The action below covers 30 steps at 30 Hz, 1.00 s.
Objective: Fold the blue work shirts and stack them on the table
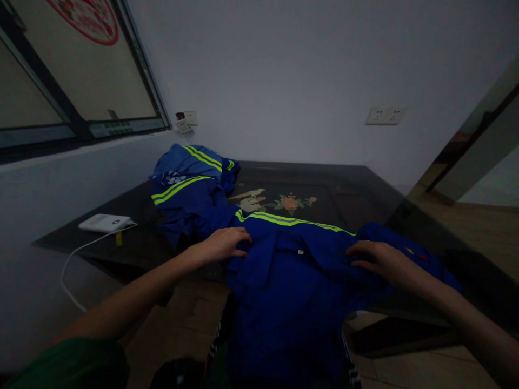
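A dark blue work jacket with a collar and a small white label drapes over the near edge of the table, its lower part hanging toward me. A yellow-green reflective stripe crosses its far side. At the left of the collar, my left hand has its fingers curled onto the fabric. My right hand grips the cloth on the other side, near a sleeve with small red and yellow marks. Behind my left hand lies a heap of blue clothes with similar stripes and a white print.
The dark table has a flower-and-bird picture on top. A white power bank with a white cable lies at the left corner. A window is on the left; sockets are on the wall behind.
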### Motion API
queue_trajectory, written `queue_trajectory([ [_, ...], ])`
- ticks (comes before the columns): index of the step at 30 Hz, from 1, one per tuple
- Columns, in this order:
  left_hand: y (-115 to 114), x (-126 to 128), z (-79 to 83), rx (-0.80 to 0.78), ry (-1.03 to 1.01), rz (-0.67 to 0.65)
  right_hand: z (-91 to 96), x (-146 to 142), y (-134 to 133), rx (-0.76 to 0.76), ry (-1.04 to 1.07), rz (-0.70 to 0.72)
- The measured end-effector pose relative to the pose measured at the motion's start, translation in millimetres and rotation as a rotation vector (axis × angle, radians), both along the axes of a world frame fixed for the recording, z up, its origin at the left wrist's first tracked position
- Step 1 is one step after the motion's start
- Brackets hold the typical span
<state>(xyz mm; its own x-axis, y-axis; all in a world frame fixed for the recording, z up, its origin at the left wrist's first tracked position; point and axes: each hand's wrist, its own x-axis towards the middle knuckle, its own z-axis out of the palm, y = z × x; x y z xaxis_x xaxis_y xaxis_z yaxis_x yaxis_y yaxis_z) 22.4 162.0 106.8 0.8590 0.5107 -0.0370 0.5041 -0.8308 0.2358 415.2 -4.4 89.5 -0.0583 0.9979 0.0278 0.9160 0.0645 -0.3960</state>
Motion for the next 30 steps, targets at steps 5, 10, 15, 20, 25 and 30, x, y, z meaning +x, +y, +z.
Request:
queue_trajectory([
  [5,-6.7,6.3,-11.3,0.072,0.051,0.035,-4.5,-2.7,-1.2,0.010,-0.059,0.006],
  [10,1.0,4.5,8.8,0.098,-0.275,0.161,20.8,-7.9,-2.9,0.206,0.050,-0.071],
  [15,-0.1,8.4,62.1,0.220,-0.478,0.238,63.8,-15.3,-9.6,0.542,0.100,-0.288],
  [20,-7.0,8.0,118.3,0.289,-0.421,-0.019,96.2,-16.1,-10.8,0.754,0.078,-0.375],
  [25,-8.9,-3.7,143.2,0.156,-0.377,-0.131,105.7,2.1,-8.9,0.564,0.122,-0.136],
  [30,-17.5,-4.3,148.5,0.098,-0.534,-0.050,117.2,8.7,-17.7,0.552,0.236,-0.145],
])
